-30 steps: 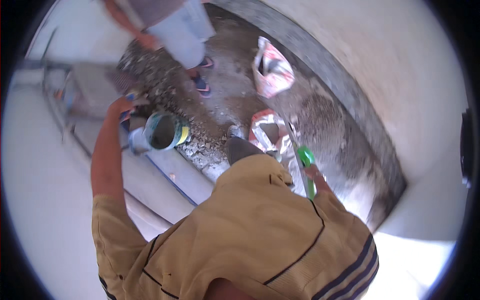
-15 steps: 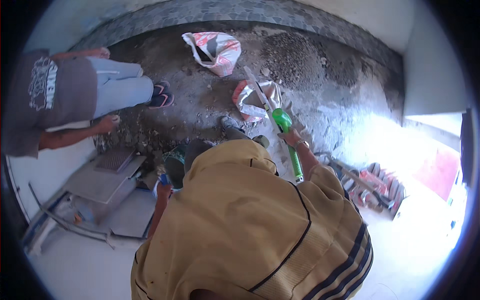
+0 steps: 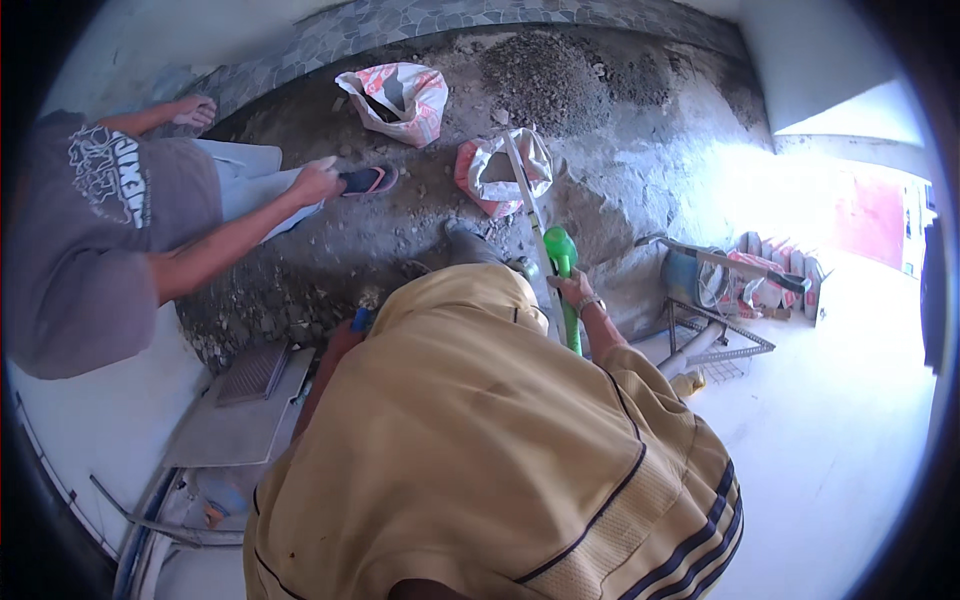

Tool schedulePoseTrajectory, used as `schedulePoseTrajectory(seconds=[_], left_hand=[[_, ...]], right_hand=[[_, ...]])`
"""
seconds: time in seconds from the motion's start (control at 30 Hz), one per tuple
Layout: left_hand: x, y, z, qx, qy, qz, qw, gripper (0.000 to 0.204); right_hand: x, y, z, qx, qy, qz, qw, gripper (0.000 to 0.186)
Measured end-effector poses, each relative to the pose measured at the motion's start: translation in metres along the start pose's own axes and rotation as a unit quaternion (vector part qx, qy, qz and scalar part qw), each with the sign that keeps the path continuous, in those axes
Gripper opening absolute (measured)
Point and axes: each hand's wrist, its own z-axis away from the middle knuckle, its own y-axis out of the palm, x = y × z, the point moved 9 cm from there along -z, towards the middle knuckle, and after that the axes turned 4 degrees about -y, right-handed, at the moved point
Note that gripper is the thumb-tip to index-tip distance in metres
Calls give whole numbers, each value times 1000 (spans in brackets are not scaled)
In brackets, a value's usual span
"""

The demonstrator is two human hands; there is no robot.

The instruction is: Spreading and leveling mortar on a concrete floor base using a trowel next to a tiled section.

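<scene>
My right hand [image 3: 575, 288] is closed around a green tool [image 3: 562, 252] with a rounded head and a long handle; its exact kind I cannot make out. A long pale bar [image 3: 526, 190] runs alongside it and reaches over an open white-and-red sack [image 3: 478, 188]. Whether my fingers also grip the bar is unclear. On the other side, partly behind my tan jacket, my left hand [image 3: 345, 338] is closed on a small blue-handled tool [image 3: 360, 319]. The working end of that tool is too small to identify.
At left a co-worker [image 3: 110, 210] stands on the rubble-strewn floor. Another open sack [image 3: 402, 105] and a gravel heap [image 3: 550, 85] lie ahead. To the right are a blue drum [image 3: 695, 275], a long-handled tool [image 3: 720, 260] and a metal frame [image 3: 725, 345]. Boards [image 3: 240, 410] lie at lower left.
The view has shifted. The co-worker has stepped forward, one arm now reaching out ahead of the body. Both my hands keep hold of their tools.
</scene>
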Motion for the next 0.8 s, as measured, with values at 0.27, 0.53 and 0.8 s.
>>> schedulePoseTrajectory(seconds=[0.27, 0.53, 0.8], left_hand=[[50, -19, 81, 4, -90, 40, 995, 52], [14, -27, 55, 4, -22, 6, 1000, 52], [-61, -48, 28, -37, 37, 4, 999, 51]], right_hand=[[2, 48, 63, 72, -39, -23, 996, 42], [-73, 47, 114, 43, 50, 0, 998, 46], [-70, 42, 120, -4, 23, -212, 977, 33]])
